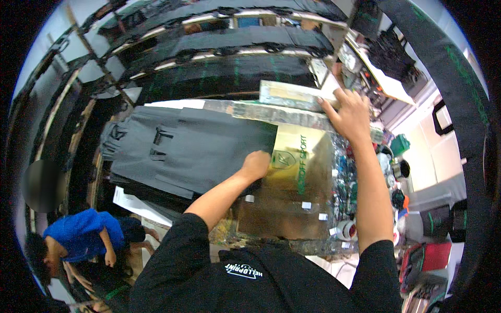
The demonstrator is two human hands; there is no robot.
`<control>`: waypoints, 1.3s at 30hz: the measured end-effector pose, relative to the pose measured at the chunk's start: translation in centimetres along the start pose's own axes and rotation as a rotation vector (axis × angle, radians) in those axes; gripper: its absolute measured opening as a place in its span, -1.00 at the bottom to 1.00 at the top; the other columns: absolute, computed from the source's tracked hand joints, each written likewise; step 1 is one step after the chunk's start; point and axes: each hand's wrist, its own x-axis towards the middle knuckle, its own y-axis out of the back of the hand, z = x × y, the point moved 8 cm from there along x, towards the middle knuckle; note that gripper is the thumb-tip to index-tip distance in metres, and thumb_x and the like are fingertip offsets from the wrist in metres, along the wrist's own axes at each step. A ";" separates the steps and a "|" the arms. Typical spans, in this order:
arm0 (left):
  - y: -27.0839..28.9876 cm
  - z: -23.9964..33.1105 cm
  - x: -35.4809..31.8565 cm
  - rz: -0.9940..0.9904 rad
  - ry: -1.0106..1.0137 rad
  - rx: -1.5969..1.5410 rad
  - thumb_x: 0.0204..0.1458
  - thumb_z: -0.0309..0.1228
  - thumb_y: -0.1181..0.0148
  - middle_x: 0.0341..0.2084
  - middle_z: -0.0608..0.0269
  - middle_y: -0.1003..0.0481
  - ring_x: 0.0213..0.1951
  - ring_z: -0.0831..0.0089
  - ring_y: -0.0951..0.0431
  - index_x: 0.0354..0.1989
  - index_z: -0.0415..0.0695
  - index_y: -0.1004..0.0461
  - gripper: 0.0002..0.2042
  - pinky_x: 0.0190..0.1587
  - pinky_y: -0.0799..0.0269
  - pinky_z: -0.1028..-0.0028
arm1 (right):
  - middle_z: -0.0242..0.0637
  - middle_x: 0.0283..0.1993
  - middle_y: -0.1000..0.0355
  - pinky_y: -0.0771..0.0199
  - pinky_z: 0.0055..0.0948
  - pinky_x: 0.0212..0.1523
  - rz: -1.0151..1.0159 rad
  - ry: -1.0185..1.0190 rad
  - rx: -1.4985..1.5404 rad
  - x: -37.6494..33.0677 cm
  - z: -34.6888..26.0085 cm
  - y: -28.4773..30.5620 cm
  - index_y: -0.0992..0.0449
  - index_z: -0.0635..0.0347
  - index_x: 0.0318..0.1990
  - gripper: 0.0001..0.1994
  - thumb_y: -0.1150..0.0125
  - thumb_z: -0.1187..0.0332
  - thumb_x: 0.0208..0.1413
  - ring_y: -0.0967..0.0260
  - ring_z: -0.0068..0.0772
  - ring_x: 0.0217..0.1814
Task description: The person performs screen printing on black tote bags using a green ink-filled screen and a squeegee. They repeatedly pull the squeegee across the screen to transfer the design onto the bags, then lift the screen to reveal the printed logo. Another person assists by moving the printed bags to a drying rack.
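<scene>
A dark grey garment (209, 143), with a drawstring waist at its left end, lies flat across the table in front of me. My left hand (255, 165) is closed in a fist at the garment's right edge, seemingly pinching the cloth; its fingertips are hidden. Right beside it is a shiny yellow-brown printing screen (318, 156) bearing a green printed design. At its far side a paint-stained rail runs crosswise. My right hand (354, 116) reaches over the right end of a long, flat, paint-stained bar (289, 94), thumb on the bar and fingers curled beyond it.
Several dark fabric-covered tables (229, 70) stretch away at the back. A person in a blue shirt (83, 235) bends down at lower left. Paint pots (345, 228) and a green container (400, 144) crowd the right side. A red box (436, 256) sits at lower right.
</scene>
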 end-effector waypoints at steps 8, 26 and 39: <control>-14.0 10.2 6.8 0.102 -0.121 -0.391 0.26 -0.04 -0.18 -0.18 -0.19 -0.60 -0.07 -0.10 -0.61 -0.02 -0.24 -0.57 -0.56 -0.02 -0.53 0.00 | -0.09 -0.27 -0.59 -0.24 0.02 0.00 0.027 0.008 0.000 0.3 0.0 -0.8 -0.61 0.10 -0.23 -0.38 -0.10 -0.35 0.20 -0.53 -0.02 -0.13; -17.3 11.3 -7.3 0.051 -0.340 -0.018 -0.18 0.64 -0.06 0.59 -0.16 0.14 0.56 -0.39 0.27 0.54 0.09 -0.20 0.16 0.40 0.48 -0.55 | -0.07 -0.27 -0.62 -0.33 0.02 -0.01 0.059 0.021 -0.035 0.7 1.3 -1.0 -0.68 0.12 -0.21 -0.34 -0.11 -0.38 0.20 -0.59 0.00 -0.12; -16.9 11.3 -9.9 0.075 -0.270 -0.211 -0.14 0.62 -0.07 0.56 -0.27 0.08 0.54 -0.40 0.16 0.54 -0.02 -0.19 0.17 0.46 0.36 -0.43 | -0.02 -0.12 -0.63 -0.34 0.11 0.07 0.004 0.050 -0.086 0.9 0.9 -1.6 -0.66 0.18 -0.08 -0.30 0.02 -0.36 0.28 -0.56 0.03 0.03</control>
